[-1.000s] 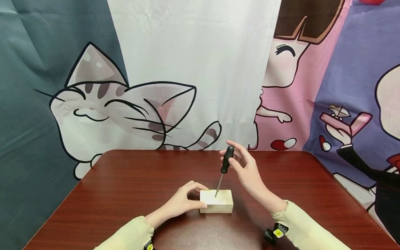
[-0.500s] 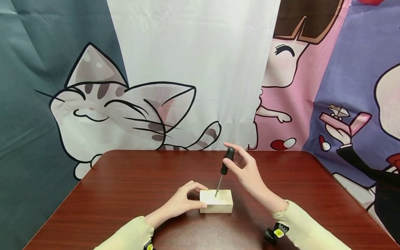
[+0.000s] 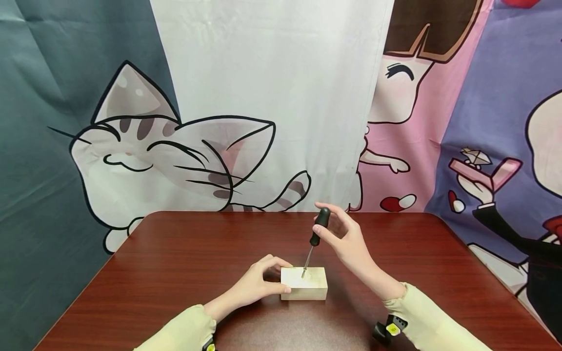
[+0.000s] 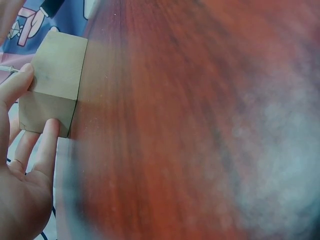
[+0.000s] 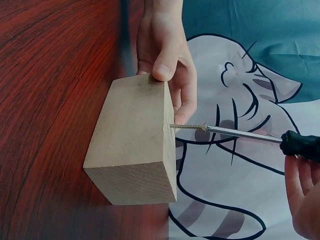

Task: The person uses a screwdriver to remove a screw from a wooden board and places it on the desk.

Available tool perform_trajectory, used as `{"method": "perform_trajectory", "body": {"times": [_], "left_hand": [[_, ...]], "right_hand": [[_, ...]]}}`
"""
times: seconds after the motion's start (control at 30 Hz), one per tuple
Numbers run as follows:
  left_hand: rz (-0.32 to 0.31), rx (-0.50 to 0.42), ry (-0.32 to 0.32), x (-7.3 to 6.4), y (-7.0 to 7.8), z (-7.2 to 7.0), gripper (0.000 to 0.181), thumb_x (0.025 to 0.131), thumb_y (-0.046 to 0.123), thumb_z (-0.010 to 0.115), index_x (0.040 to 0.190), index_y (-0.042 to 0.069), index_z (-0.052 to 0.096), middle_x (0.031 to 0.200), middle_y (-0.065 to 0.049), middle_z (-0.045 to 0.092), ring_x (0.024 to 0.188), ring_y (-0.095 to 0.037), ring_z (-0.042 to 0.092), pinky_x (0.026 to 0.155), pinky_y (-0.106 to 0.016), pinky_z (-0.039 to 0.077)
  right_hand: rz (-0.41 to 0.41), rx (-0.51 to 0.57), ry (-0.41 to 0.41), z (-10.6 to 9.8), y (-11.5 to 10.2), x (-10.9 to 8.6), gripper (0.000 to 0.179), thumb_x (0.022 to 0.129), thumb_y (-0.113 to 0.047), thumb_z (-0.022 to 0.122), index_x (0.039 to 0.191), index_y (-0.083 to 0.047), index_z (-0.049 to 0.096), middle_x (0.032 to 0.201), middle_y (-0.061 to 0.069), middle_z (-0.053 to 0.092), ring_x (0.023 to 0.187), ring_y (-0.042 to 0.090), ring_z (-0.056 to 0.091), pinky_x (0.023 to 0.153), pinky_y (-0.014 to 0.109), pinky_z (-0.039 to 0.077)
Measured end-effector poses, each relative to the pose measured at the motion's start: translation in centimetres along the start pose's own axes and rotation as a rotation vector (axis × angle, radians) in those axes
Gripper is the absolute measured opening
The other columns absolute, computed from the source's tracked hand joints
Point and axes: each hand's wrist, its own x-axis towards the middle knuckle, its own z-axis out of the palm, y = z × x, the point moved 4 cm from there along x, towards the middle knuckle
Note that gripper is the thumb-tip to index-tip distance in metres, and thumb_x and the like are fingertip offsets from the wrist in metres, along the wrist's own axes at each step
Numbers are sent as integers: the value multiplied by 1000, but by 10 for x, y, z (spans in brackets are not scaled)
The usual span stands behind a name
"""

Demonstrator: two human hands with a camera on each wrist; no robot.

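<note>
A pale wooden block [image 3: 304,293] lies on the table before me. My left hand [image 3: 251,285] holds its left end, thumb at the near side and fingers at the far side. Out of the block's top stands a screw [image 5: 186,126], its tip in the wood and much of its thread showing. A screwdriver [image 3: 322,218] with a black handle and steel shaft meets the screw head, leaning slightly right in the head view. My right hand [image 3: 351,246] grips the handle between thumb and fingers, with the index finger reaching past its top.
The dark red wooden table [image 3: 184,253] has a far edge close to a cartoon-printed cloth [image 3: 281,97]. Black wrist devices, one of them a right wrist camera [image 3: 388,327], sit at the pale sleeves [image 3: 430,317].
My right thumb has shifted left across the screwdriver handle and the index finger has dipped slightly. The left hand and the block stay where they were.
</note>
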Motion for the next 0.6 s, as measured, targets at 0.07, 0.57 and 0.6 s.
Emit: {"method": "perform_trajectory", "body": {"times": [0.07,0.57,0.6], "left_hand": [[0,-2,0,0,0,0,44,80,36,81,120,31,65,104,10,60,102,-6,58,94,-27,47],[-1,-2,3,0,-1,1,44,80,36,81,121,30,65,104,10,60,102,-6,58,94,-28,47],[-1,-1,3,0,-1,1,44,80,36,81,121,30,65,104,10,60,102,-6,58,94,-28,47]], "right_hand": [[-1,-17,8,0,0,0,47,92,-11,70,135,-22,58,106,-2,69,100,9,69,89,22,55],[-26,-7,41,-5,-2,-1,46,92,-9,68,136,-19,58,103,-6,70,96,10,69,88,20,55],[-27,-8,44,-5,-2,-1,46,92,-8,68,136,-19,58,103,-6,70,96,10,69,88,20,55]]}}
